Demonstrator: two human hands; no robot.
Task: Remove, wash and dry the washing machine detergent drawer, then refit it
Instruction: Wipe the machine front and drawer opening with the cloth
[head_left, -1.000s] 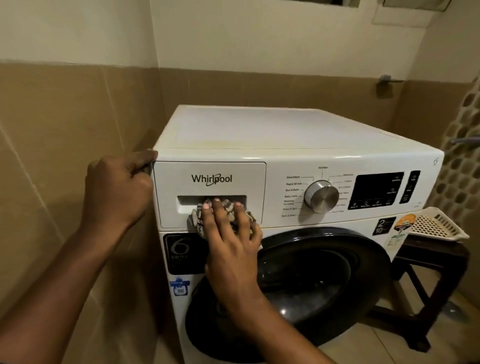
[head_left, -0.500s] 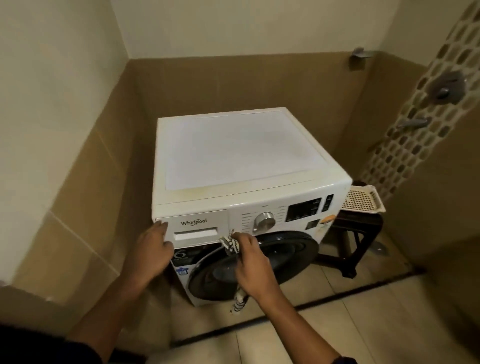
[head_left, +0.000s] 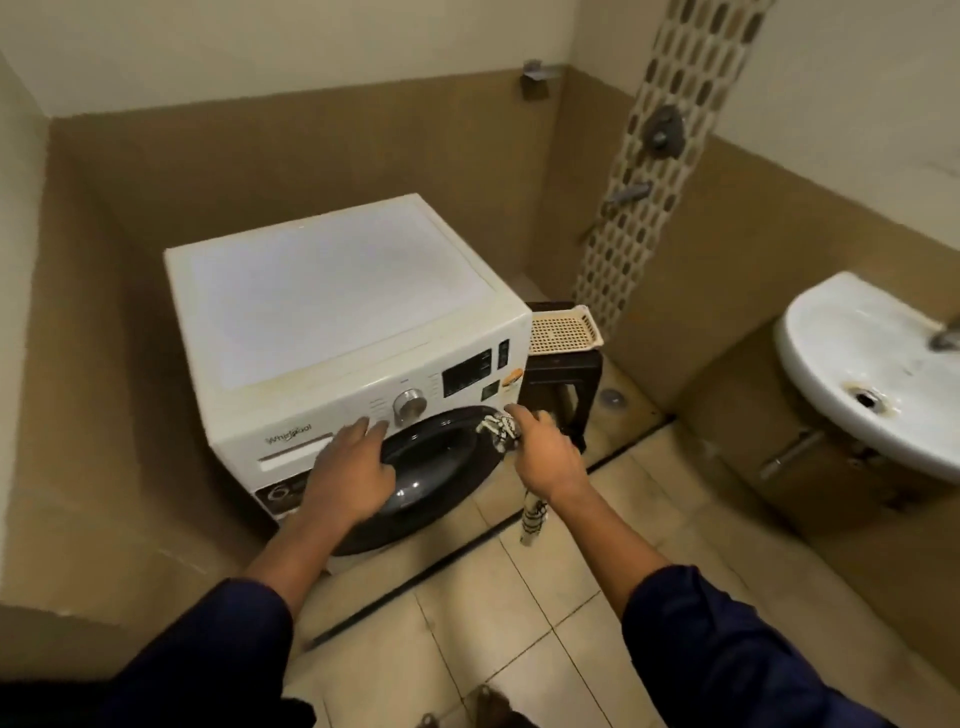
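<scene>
Both hands have come off the drawer front since the earlier frames: the left hand (head_left: 353, 470), half a second ago at the panel's left corner, now hangs with fingers spread and empty before the black door (head_left: 441, 462), while the right hand (head_left: 545, 452) has swung out past the door's right edge. That hand is closed around a patterned cloth (head_left: 501, 428), one bunch showing above the knuckles and a tail hanging below the wrist toward the tiled floor (head_left: 519, 623).

The drawer (head_left: 293, 441) sits flush in the washer (head_left: 332, 306), at the left of the control panel beside the dial (head_left: 409, 406); its handle slot shows as a pale strip under the brand name. The view has pulled back and turned right, bringing a white basin (head_left: 852, 364) into frame on the right wall. A dark stool (head_left: 563, 374) stands just beside the washer's right side with a cream perforated tray (head_left: 563, 332) on top. Dark blue sleeves (head_left: 727, 644) cover both forearms at the bottom of the frame. Motion blur softens the panel's lettering.
</scene>
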